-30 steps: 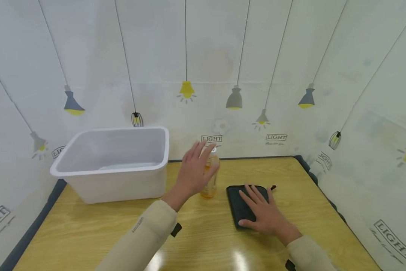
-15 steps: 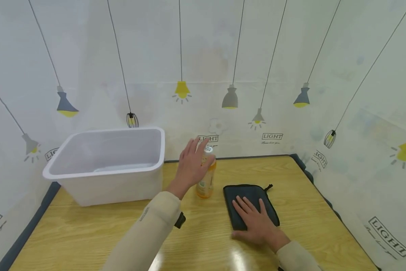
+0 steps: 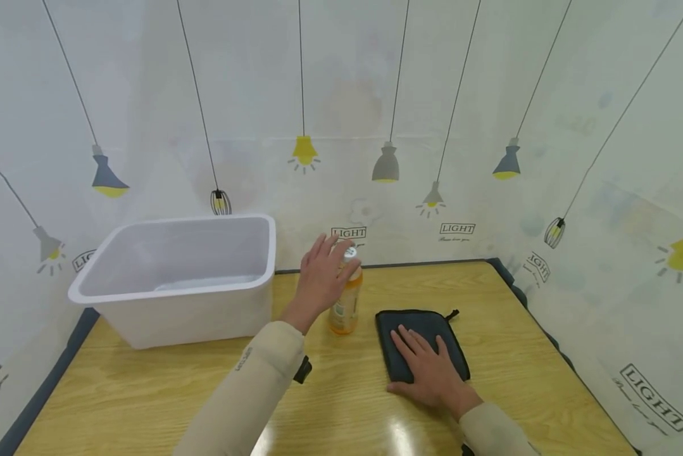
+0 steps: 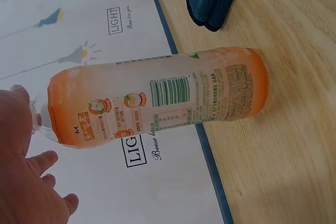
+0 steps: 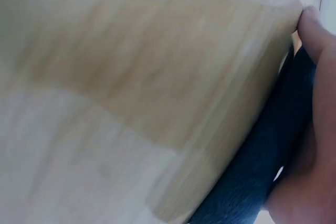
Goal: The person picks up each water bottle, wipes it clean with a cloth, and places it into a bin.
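Observation:
A plastic bottle of orange drink (image 3: 345,308) with a white cap stands upright on the wooden table. My left hand (image 3: 321,278) is at its top, fingers extended beside the cap and thumb near the neck. In the left wrist view the drink bottle (image 4: 157,95) shows its printed label and barcode, and the hand (image 4: 26,166) hides the cap. To the right, my right hand (image 3: 429,373) lies flat with spread fingers on a dark blue zip case (image 3: 389,329). The right wrist view shows that case's edge (image 5: 262,145) beside the hand (image 5: 320,129).
A large white tub (image 3: 204,316) stands at the back left of the table (image 3: 147,399). Light wall sheeting (image 3: 461,82) printed with hanging lamps surrounds the back and both sides. A dark edging (image 3: 426,263) runs along the table's back edge.
My right hand has slid toward the near edge of the zip case, uncovering more of its far part. The left hand stays around the bottle's top, now slightly closer to the cap.

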Available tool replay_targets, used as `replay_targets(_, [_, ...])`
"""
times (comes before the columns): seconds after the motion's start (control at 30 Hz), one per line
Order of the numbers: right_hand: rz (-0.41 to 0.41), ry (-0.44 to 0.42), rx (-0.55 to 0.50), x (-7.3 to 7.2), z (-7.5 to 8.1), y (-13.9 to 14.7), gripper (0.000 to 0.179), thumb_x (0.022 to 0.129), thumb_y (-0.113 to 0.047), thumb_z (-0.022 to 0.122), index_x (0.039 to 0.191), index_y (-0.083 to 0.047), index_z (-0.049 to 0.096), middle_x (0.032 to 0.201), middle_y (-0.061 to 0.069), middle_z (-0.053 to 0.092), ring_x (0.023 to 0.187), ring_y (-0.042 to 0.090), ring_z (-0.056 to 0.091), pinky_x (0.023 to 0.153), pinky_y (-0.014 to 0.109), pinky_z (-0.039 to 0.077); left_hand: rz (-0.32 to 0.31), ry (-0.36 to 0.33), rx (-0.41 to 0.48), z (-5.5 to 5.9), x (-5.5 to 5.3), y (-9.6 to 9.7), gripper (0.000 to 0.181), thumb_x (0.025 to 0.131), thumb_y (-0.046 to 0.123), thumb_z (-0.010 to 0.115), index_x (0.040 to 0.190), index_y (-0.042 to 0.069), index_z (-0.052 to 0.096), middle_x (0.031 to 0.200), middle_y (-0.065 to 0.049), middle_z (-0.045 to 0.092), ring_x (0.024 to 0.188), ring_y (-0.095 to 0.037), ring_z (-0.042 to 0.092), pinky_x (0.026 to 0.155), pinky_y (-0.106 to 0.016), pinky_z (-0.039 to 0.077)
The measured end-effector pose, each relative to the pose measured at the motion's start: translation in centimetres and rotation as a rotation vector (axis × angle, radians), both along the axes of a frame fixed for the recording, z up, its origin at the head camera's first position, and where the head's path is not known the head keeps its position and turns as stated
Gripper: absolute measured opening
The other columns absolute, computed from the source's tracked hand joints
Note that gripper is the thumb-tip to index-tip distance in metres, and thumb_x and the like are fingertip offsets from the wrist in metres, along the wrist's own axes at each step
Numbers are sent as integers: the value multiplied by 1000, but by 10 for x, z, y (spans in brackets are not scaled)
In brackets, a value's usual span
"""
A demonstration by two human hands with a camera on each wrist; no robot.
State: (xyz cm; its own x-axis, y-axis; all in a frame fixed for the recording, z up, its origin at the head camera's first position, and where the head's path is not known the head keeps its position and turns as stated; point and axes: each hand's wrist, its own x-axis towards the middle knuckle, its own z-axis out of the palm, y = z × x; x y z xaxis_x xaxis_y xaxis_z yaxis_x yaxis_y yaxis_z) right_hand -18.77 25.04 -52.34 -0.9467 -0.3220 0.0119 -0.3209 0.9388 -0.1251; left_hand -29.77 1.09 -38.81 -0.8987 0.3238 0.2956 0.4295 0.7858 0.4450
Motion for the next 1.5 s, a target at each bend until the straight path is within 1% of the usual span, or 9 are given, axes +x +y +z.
replay_targets(0.17, [-72,-30,38,-2,4,-10,95,84,-74,52,156,-20,21,163,4,22,149,29,26,109,74,16,-4,10,-21,1,0,-1,52,101,53,39,146,28,40,160,-4,29,153,-27,11,120,-55,18])
replay_targets(0.3, [-118,-12,60,-4,7,-17,86,89,-67,52,155,-19,26,161,3,28,146,28,31,108,73,20,-5,24,-56,2,0,-1,51,101,53,39,145,28,41,159,-4,30,153,-26,11,120,-54,19])
replay_targets(0.43, [-142,-9,-2,-9,10,-18,74,95,-59,49,153,-17,33,158,4,34,144,28,35,109,72,21,-3,36,-94,4,2,0,50,101,52,40,144,28,42,158,-3,31,153,-26,11,120,-53,18])
replay_targets(0.6, [-199,8,-253,-14,20,-15,63,99,-52,46,147,-13,43,147,11,50,135,33,48,111,60,32,-22,75,-160,4,6,1,49,101,54,37,143,28,41,155,-2,34,152,-26,12,119,-53,21])
replay_targets(0.77, [-266,16,-554,-21,43,-10,65,101,-53,39,142,-3,47,138,22,56,126,41,54,103,56,43,-53,111,-177,4,12,0,45,100,54,38,138,29,44,151,-2,37,152,-27,13,118,-54,21])
replay_targets(0.97, [-351,8,-699,-31,73,-15,75,100,-60,32,138,2,50,131,26,59,121,41,58,99,54,47,-79,127,-210,5,21,-2,43,101,54,35,137,30,44,152,-3,38,152,-28,12,119,-55,20])
replay_targets(1.3, [-278,16,-822,-37,110,-49,69,100,-58,35,132,-1,56,124,20,64,114,33,64,97,50,50,-44,218,-319,2,26,-5,47,103,54,26,142,32,40,154,-2,35,152,-26,13,119,-54,19])
replay_targets(1.4, [-247,25,-839,-38,118,-57,68,100,-57,36,135,-2,53,129,19,62,118,33,61,100,50,48,-49,230,-331,1,27,-5,48,104,53,23,143,32,39,155,-2,35,152,-26,13,118,-54,20])
replay_targets(1.5, [-186,34,-838,-39,125,-64,66,102,-54,35,147,-6,41,144,16,52,130,33,53,107,51,42,-53,233,-333,-1,27,-6,48,104,53,21,144,32,38,155,-2,34,152,-25,11,118,-55,20])
